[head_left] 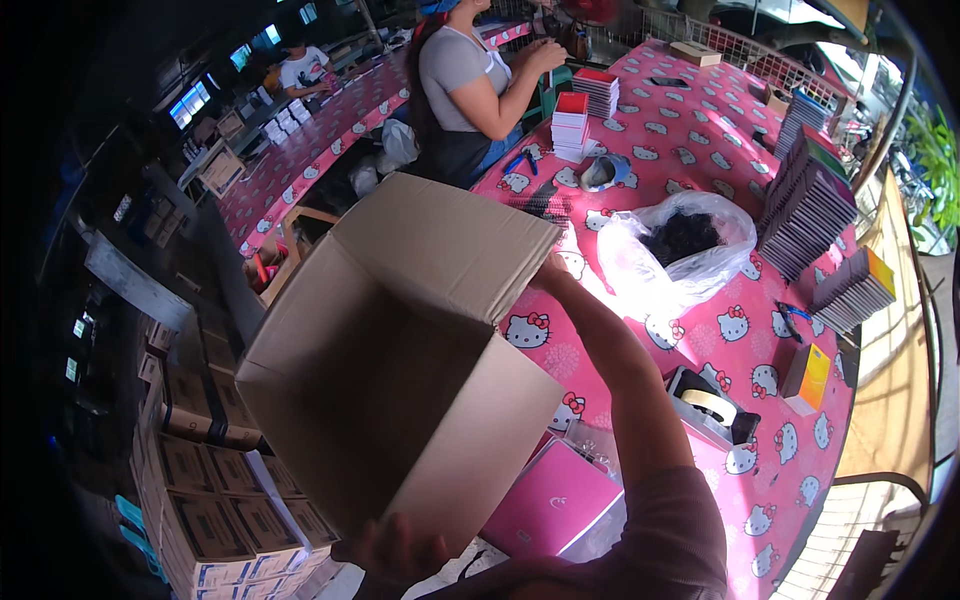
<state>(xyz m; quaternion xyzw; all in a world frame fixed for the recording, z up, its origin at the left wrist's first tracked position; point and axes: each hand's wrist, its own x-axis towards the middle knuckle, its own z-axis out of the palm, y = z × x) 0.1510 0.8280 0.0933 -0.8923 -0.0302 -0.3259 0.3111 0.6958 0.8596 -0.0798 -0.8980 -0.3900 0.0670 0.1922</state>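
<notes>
We hold an open cardboard box (400,360) tilted between our hands, probably to steady it from opposite sides. Our left hand (395,550) bends its fingers around the near flap (485,440); our right hand (550,272) meets the far flap (450,245), its fingers hidden, so we cannot tell their grip. Beyond it, a pink patterned tablecloth (770,490) bears a plastic bag (640,270); cartons (205,480) stand left of our left hand, in a dim workroom.

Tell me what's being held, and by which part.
A cardboard box: the left hand holds its near lower edge; the right hand is at the upper flap's right edge, fingers mostly hidden.
</notes>
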